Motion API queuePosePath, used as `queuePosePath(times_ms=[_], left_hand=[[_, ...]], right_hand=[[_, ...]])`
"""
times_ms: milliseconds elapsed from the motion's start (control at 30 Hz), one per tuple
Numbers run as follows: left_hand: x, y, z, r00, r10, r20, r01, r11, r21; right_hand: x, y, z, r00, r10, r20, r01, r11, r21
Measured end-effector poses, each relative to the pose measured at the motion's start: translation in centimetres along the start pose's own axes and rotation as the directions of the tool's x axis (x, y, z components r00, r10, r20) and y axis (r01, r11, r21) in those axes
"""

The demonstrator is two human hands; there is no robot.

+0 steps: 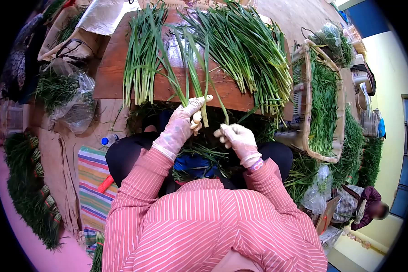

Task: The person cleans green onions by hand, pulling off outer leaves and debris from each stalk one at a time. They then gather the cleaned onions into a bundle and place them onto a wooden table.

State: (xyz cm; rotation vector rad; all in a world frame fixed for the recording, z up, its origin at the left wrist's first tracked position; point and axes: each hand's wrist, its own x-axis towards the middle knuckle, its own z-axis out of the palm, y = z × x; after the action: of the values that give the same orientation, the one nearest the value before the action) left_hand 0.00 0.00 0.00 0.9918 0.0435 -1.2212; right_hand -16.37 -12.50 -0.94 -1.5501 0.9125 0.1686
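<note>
Pointing leaf-tips forward, scallion stalks (205,113) stand clamped in the left hand (182,123), one pinched by right hand (239,139) fingers.

Site: floor-level produce sorting and bundling area, market or packing type, not a home kitchen. Evidence: low wooden board (109,77) used as a bench, covered with long green stalks (249,45) in loose heaps. 1 woven basket (306,95) at the right, filled with the same greens. Tied bundles (29,190) stacked in rows at the left, beside sacking (54,167). Plastic bags (77,111) of trimmings. Striped mat (90,181) on the floor. A 2nd person (369,208) sits at far right among more greens.
</note>
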Motion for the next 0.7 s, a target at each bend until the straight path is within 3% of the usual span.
queuePosePath(times_ms=[33,67,100,200,300,333,367,433,467,533,567,633,700], left_hand=[[0.0,0.0,-0.1,1.0,0.013,0.018,-0.012,0.999,-0.03],[0.1,0.0,-0.1,0.999,0.024,0.038,-0.022,0.998,-0.061],[0.0,-0.1,0.2,0.999,0.02,0.045,-0.017,0.997,-0.07],[0.0,-0.4,1.0,0.998,0.002,0.069,0.003,0.998,-0.07],[0.0,-1.0,0.7,0.997,-0.042,0.068,0.042,0.999,0.001],[0.0,-1.1,0.5,0.996,-0.053,0.075,0.052,0.998,0.019],[0.0,-1.1,0.4,0.995,-0.065,0.081,0.062,0.997,0.036],[0.2,-1.2,0.5,0.995,-0.094,0.021,0.093,0.993,0.069],[0.1,-1.2,0.4,0.995,-0.099,0.016,0.098,0.993,0.069],[0.0,-1.1,0.1,0.998,-0.059,-0.032,0.062,0.994,0.093],[0.3,-1.3,-0.2,0.997,-0.063,-0.045,0.066,0.995,0.069],[0.2,-0.9,-0.1,0.996,-0.08,-0.044,0.084,0.991,0.104],[0.0,-0.7,0.3,0.997,-0.069,-0.037,0.073,0.992,0.1]], right_hand=[[-0.1,0.7,-0.4,0.998,0.065,0.023,-0.063,0.993,-0.099],[-0.6,1.1,-0.8,1.0,0.015,-0.007,-0.016,0.903,-0.43],[-1.5,0.6,-1.3,0.999,-0.034,-0.025,0.006,0.697,-0.717],[-1.8,-1.3,-0.6,0.919,-0.37,-0.139,0.242,0.805,-0.542],[-0.8,-3.8,0.7,0.927,-0.36,-0.106,0.329,0.915,-0.232],[0.3,-3.7,0.9,0.95,-0.311,-0.022,0.306,0.944,-0.124],[1.0,-4.1,1.0,0.931,-0.361,0.047,0.36,0.895,-0.263],[1.4,-4.4,1.4,0.978,-0.118,0.17,0.114,0.993,0.029],[1.3,-4.4,1.6,0.978,-0.113,0.173,0.109,0.993,0.033],[1.0,-4.3,2.0,0.993,-0.105,0.051,0.107,0.994,-0.035],[1.8,-2.6,2.1,0.944,-0.327,-0.053,0.298,0.909,-0.292],[1.1,-2.7,2.3,0.84,-0.525,-0.138,0.341,0.708,-0.619],[0.3,-3.2,2.7,0.822,-0.547,-0.16,0.302,0.656,-0.692]])
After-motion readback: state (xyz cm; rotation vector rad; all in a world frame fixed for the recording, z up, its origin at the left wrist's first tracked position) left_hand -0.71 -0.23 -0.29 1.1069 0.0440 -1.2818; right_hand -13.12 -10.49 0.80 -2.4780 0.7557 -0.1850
